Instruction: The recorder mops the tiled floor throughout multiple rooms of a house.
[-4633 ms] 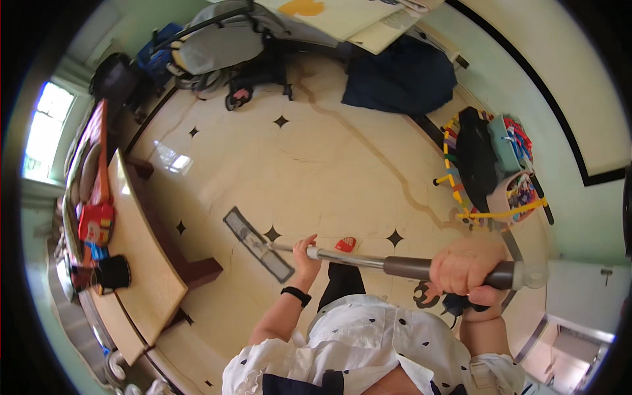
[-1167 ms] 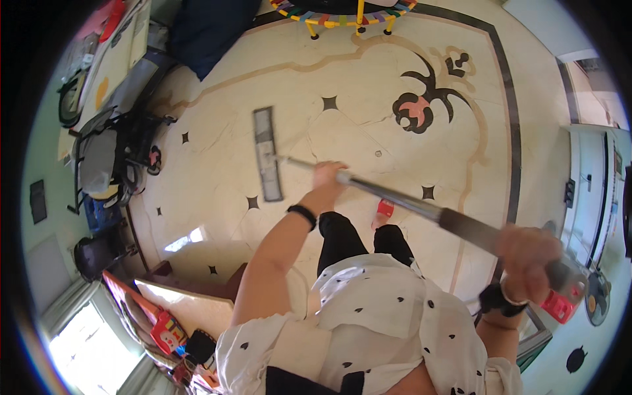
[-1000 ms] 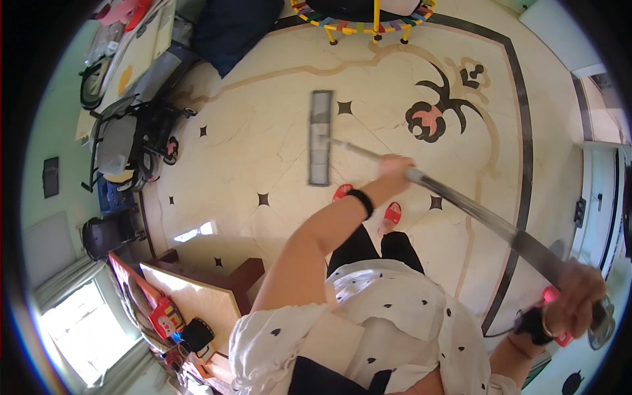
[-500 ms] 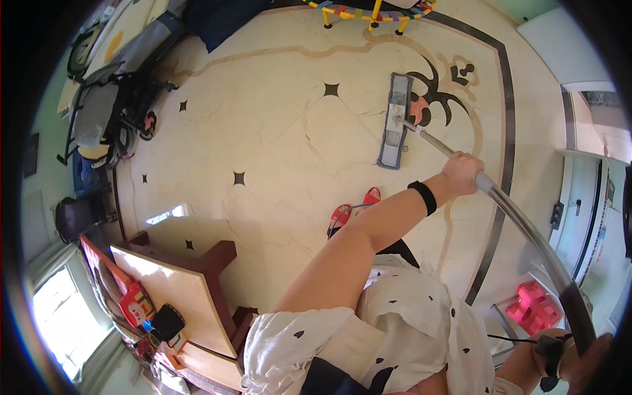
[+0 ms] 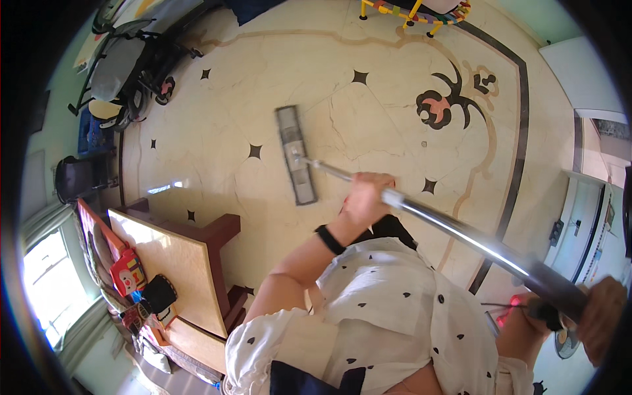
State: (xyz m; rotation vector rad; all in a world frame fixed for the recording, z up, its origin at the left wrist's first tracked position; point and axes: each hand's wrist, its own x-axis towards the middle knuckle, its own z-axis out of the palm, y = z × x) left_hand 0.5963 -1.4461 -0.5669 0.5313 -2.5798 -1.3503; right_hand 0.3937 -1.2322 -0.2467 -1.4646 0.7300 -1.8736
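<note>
A flat mop (image 5: 411, 204) slants across the view, its long grey rectangular head (image 5: 296, 158) lying on the tiled floor toward the left. My left hand (image 5: 368, 197) wraps round the lower part of the pole, with a black band on the wrist. Out at the far right, my right hand (image 5: 602, 316) grips the dark upper end of the pole. The mop head is slightly smeared by motion.
A wooden table (image 5: 171, 263) holding toys stands at the left. Behind it, a folded stroller (image 5: 125, 72) rests near the wall. A small trampoline with yellow legs (image 5: 415, 13) is at the back. A pink object (image 5: 510, 308) shows at the lower right.
The mop head has swept left across the floor, away from the flower pattern. My left hand has moved left and slightly down with the pole; my right hand has shifted slightly up.
</note>
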